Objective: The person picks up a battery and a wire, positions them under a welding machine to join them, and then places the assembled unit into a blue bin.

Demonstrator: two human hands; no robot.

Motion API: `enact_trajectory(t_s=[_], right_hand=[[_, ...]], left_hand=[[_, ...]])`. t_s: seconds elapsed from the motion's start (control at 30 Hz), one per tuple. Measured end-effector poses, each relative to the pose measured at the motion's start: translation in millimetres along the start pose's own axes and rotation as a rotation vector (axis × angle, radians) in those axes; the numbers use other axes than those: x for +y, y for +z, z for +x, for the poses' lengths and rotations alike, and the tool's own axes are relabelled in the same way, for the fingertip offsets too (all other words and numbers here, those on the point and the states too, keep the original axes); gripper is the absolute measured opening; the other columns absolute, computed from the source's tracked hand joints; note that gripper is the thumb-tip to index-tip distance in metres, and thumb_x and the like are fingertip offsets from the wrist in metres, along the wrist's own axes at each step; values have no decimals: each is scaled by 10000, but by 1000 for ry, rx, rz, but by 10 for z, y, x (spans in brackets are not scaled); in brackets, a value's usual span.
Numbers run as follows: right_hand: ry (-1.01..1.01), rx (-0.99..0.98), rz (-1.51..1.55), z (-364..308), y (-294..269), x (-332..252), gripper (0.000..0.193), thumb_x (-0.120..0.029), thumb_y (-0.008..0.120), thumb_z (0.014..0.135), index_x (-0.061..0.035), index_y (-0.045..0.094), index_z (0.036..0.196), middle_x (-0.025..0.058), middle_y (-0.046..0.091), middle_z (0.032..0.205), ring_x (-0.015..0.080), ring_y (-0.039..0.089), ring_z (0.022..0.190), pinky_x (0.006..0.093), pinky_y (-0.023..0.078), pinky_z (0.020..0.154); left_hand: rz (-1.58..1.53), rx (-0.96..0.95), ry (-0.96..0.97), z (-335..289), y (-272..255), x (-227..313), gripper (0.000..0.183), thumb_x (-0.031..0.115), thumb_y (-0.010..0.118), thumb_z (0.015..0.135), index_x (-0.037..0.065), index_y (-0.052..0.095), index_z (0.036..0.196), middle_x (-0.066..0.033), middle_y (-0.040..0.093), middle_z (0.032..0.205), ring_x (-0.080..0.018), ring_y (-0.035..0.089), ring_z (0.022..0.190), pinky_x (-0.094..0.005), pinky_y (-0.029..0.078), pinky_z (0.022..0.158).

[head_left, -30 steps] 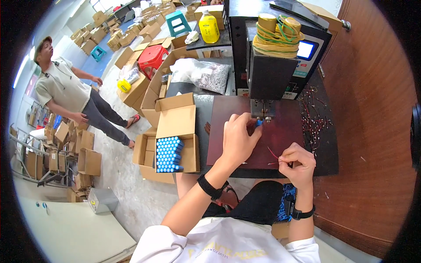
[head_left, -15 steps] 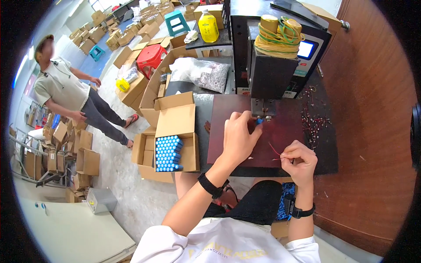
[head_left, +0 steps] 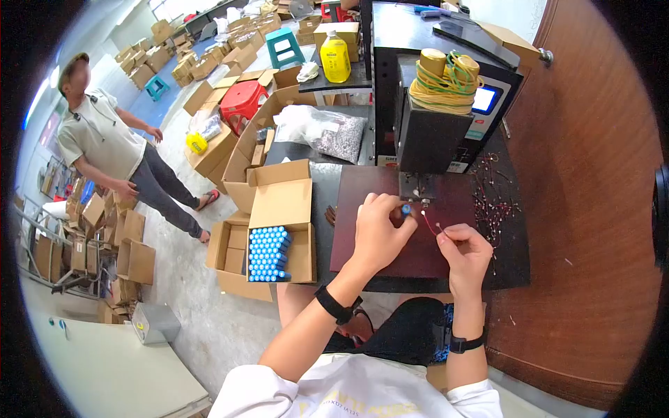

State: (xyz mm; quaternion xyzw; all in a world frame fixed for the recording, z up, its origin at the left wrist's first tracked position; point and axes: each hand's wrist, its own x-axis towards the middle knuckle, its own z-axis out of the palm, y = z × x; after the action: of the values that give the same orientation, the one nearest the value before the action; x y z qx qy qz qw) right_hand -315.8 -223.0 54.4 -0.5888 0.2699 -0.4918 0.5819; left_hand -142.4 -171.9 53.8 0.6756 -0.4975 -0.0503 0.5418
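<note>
Under the head of a black spot-welding machine (head_left: 433,143), my left hand (head_left: 380,233) grips a blue cylindrical battery cell (head_left: 406,209), with one end of it showing past my fingers. Its fingertips are close to the machine's electrodes (head_left: 421,202). A thin red wire (head_left: 428,221) with a small pale end is pinched between the thumb and fingers of my right hand (head_left: 465,252). The wire's free end points up toward the electrodes, just right of the cell. Beneath both hands lies a dark red mat (head_left: 404,258).
An open cardboard box (head_left: 301,247) of blue cells (head_left: 267,254) stands left of the mat. More red wires (head_left: 491,202) lie scattered at the right. A bag of small parts (head_left: 338,136) rests behind the box. Another person (head_left: 108,132) stands at the far left.
My right hand has moved up and left relative to the mat, bringing the wire's end nearer the cell and electrodes. The cell's round end now faces more into view. The whole view has shifted slightly.
</note>
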Motion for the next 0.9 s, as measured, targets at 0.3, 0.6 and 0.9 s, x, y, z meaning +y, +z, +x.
enact_trajectory(t_s=[0.3,0.6,0.9], right_hand=[[162,101,56,132,138,99,85,91,728,851,25,701,898,53,705,916,83,628,817,223,498,774],[211,94,42,162,151,129,64,33,748,877,44,721,934,41,717,880,67,628,777,206,481,718],[199,84,42,175,140,161,65,24,755,876,36,728,933,33,716,862,58,615,756,201,470,694]], left_hand=[[142,-70,43,21,61,-52,157,151,763,814,23,684,859,-104,614,817,-312,557,819,-421,432,717],[143,-95,28,19,57,-72,131,152,755,827,47,688,869,-77,626,843,-311,566,858,-420,428,752],[163,-71,63,13,84,-94,144,185,745,831,61,674,832,-60,606,820,-287,560,846,-408,384,728]])
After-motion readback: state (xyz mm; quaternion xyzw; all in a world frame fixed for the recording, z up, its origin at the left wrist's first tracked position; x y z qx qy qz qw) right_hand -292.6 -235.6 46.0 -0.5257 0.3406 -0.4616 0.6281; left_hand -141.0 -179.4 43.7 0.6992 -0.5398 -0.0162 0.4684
